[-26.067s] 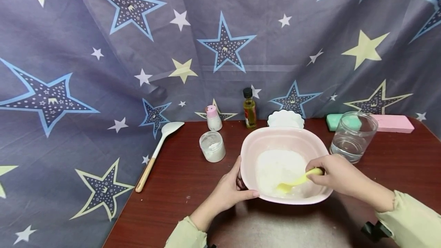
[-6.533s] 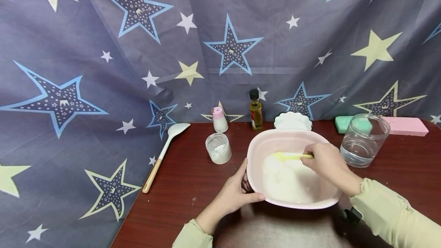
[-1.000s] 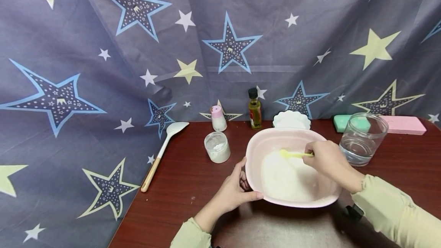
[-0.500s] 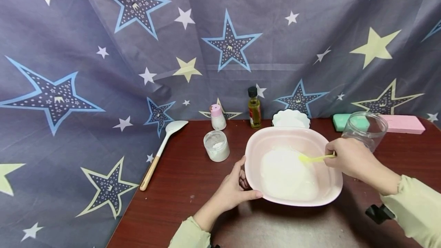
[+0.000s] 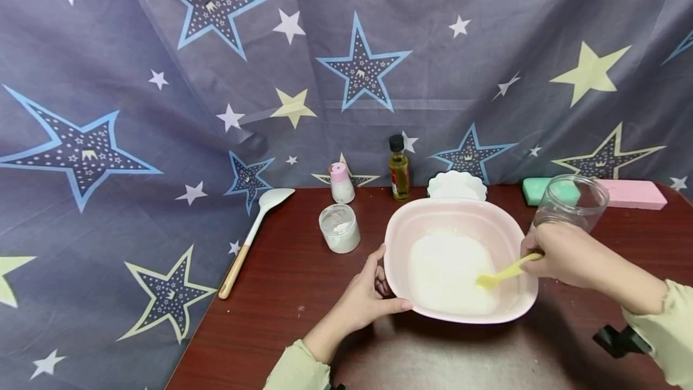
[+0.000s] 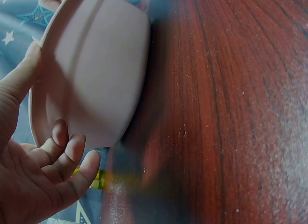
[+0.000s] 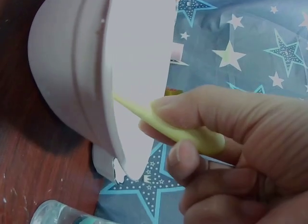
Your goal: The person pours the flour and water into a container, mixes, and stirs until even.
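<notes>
Star-printed cloth (image 5: 422,29) hangs behind the table (image 5: 281,330), which has a red-brown top. The bowl (image 5: 399,251), pale pink, stands at the table's middle and contains a white mix (image 5: 446,266) of undetermined thickness. Bowl judged stiff and light in itself, the mix adding weight that could shift; its smooth wall would likely be slippery if wet. Best held by the rim, at opposite ends.

Ladle (image 5: 250,239) lies by the table's left edge, well apart from the bowl. Left hand (image 5: 361,300) grips the bowl's near left corner, thumb on the rim, other fingers bent against or near the outer wall; exact contact uncertain. Right hand (image 5: 563,251) is closed in a pinch on the spoon (image 5: 506,272), thumb against fingers, over the bowl's right side.

Glass (image 5: 587,203) stands behind the right hand, partly hidden; pink block (image 5: 633,194) and green block (image 5: 533,191) lie beyond. Dish (image 5: 457,184) shows just behind the bowl. Bottle (image 5: 399,176), tub (image 5: 341,230) and shaker (image 5: 341,185) stand upright to its left.

Spoon, yellow, slants down, head at the mix; depth not visible. Judged light and fairly stiff; the handle's upper end is the place to hold.
</notes>
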### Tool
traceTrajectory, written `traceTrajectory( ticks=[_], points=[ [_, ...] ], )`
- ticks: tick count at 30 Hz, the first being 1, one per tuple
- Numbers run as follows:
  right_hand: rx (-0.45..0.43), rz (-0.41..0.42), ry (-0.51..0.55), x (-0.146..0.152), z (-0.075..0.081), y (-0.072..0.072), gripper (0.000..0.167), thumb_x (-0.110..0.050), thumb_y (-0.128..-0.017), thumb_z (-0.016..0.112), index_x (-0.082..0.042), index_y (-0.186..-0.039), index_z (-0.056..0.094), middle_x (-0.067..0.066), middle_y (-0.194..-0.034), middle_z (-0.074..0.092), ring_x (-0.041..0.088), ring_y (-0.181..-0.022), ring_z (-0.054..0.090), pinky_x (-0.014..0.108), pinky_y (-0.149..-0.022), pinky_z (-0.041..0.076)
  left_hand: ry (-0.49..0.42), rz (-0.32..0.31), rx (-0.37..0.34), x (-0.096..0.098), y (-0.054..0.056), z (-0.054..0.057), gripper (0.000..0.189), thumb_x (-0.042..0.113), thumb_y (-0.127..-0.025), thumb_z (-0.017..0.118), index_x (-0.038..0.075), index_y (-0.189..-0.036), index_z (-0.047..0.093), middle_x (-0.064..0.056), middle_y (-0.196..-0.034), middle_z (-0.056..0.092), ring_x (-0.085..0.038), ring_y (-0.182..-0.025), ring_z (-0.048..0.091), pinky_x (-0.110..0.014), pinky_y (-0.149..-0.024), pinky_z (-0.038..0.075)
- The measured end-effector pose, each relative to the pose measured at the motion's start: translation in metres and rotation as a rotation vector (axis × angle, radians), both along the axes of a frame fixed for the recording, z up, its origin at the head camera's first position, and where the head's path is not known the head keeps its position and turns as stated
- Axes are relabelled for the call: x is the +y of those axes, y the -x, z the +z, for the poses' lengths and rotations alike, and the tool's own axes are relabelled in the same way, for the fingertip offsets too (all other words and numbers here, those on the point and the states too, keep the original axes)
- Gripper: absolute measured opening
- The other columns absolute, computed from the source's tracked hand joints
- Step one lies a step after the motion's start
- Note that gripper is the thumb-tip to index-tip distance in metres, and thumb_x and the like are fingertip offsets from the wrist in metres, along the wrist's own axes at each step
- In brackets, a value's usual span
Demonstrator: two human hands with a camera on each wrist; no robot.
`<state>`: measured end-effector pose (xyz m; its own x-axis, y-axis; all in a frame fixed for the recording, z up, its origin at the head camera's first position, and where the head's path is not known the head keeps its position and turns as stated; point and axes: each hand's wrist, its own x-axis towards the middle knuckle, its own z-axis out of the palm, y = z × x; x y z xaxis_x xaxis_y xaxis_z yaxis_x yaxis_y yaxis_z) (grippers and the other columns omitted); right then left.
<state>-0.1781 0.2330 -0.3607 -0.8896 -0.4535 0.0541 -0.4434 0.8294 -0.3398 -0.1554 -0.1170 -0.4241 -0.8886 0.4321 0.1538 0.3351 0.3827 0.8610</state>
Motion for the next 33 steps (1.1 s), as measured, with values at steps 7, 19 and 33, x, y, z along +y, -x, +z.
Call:
traceTrajectory(
  ticks=[7, 19, 33],
  points=[
    [-0.037, 0.084, 0.04, -0.01, -0.004, -0.007, 0.024, -0.011, -0.073, 0.08, -0.026, -0.061, 0.064, -0.017, -0.055, 0.044, 0.0, -0.054, 0.036, 0.021, -0.05, 0.033, 0.004, -0.006, 0.016, -0.005, 0.011, -0.022, 0.102, 0.018, -0.073, 0.087, 0.006, -0.152, 0.023, -0.01, -0.083, 0.063, -0.025, -0.075, 0.061, -0.037, -0.069, 0.054],
    [0.063, 0.15, 0.146, -0.038, -0.02, -0.003, 0.022, -0.012, -0.074, 0.079, -0.026, -0.065, 0.065, -0.022, -0.059, 0.046, -0.004, -0.055, 0.038, 0.021, -0.053, 0.037, 0.008, -0.005, 0.007, -0.004, 0.009, -0.017, 0.102, 0.014, -0.074, 0.087, 0.004, -0.152, 0.022, -0.013, -0.084, 0.063, -0.029, -0.076, 0.061, -0.035, -0.069, 0.053],
    [0.072, 0.082, 0.195, -0.054, -0.033, 0.015, 0.011, -0.011, -0.078, 0.078, -0.018, -0.07, 0.074, -0.016, -0.067, 0.063, -0.002, -0.059, 0.05, 0.024, -0.058, 0.047, 0.012, -0.001, 0.016, -0.005, 0.01, -0.021, 0.103, 0.021, -0.073, 0.088, 0.006, -0.152, 0.023, -0.007, -0.083, 0.063, -0.02, -0.074, 0.061, -0.033, -0.069, 0.054]
  ],
)
